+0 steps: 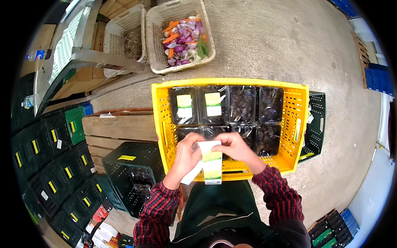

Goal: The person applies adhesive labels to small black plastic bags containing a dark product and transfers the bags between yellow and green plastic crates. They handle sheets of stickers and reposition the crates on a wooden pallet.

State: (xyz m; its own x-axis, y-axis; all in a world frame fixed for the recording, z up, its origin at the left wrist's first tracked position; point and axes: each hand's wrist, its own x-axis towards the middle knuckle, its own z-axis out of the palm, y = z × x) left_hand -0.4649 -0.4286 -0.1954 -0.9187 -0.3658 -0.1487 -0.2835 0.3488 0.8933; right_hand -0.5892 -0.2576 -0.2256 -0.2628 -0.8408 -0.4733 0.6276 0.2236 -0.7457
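Between my two hands hangs a strip of white, yellow and green adhesive labels [212,167]. My left hand [187,153] grips the strip at its left, and a pale tail of it runs down below that hand. The fingers of my right hand [237,148] pinch its upper end. Both hands are above the near side of a yellow plastic crate [229,81]. Inside lie two rows of film-wrapped black trays [242,104] with dark contents. Two far-left trays bear a label [184,106] and another label [213,104]. My hands partly cover the near row.
A cream plastic basket [210,40] of cut onions and carrots stands on the floor beyond. Left are a dark green crate [136,152] with wrapped trays, a wooden crate [121,125] and stacked dark crates [52,161]. Another green crate [318,124] sits right of the yellow one.
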